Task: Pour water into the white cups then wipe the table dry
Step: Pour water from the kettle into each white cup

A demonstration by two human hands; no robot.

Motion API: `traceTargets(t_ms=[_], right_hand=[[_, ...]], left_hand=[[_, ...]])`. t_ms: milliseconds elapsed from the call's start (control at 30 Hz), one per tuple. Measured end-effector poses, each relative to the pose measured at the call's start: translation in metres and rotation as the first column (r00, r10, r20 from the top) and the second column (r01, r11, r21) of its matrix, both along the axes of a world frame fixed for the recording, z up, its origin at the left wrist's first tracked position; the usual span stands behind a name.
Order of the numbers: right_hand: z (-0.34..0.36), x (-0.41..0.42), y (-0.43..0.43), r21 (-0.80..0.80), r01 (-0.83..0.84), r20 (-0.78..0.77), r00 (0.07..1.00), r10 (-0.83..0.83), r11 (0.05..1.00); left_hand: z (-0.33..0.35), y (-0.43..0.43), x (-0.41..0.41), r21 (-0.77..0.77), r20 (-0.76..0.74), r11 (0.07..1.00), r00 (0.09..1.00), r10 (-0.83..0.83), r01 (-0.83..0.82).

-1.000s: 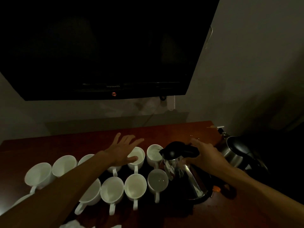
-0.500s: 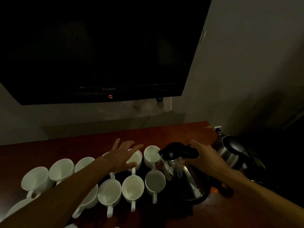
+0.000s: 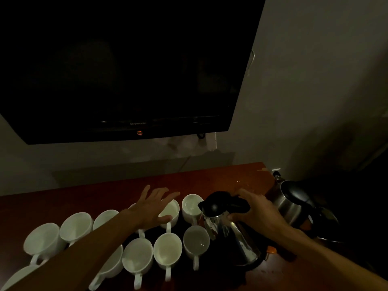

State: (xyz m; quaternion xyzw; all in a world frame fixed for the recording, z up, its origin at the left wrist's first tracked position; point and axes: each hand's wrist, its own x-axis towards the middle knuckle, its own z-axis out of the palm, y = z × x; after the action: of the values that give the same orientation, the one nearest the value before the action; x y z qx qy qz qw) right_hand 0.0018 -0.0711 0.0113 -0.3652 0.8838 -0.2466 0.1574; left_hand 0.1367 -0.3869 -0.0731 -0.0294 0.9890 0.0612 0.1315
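Several white cups (image 3: 167, 250) stand in two rows on the dark red table (image 3: 105, 192). My left hand (image 3: 154, 205) hovers flat over the back row with fingers spread and straight. A steel kettle (image 3: 228, 229) with a black lid stands upright right of the cups, its spout next to a back-row cup (image 3: 192, 205). My right hand (image 3: 255, 211) grips the kettle's black handle near the lid. The front cup nearest the kettle (image 3: 196, 241) looks greyer inside than the others.
A second steel kettle (image 3: 294, 202) sits at the table's right edge. A dark wall-mounted television (image 3: 126, 66) hangs above the table. Small drops glint on the table (image 3: 244, 183) behind the kettle. The scene is dim.
Both hands and the kettle stay almost where they were; the view has shifted slightly, and the white thing at the bottom edge has dropped out of view.
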Motion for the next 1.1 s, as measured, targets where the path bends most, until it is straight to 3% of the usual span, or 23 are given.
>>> traceTargets(t_ms=[567,1100], right_hand=[[-0.016,0.016,0.024,-0.232,0.102,0.106,0.991,-0.079,0.967],[0.002,0.040,0.074,-0.314,0.130,0.057,0.991,-0.118,0.940]], left_hand=[[0.009,0.004,0.014,-0.044,-0.029,0.998,0.999,0.042,-0.043],[0.039,0.039,0.044,-0.071,-0.056,0.994,0.995,0.084,-0.088]])
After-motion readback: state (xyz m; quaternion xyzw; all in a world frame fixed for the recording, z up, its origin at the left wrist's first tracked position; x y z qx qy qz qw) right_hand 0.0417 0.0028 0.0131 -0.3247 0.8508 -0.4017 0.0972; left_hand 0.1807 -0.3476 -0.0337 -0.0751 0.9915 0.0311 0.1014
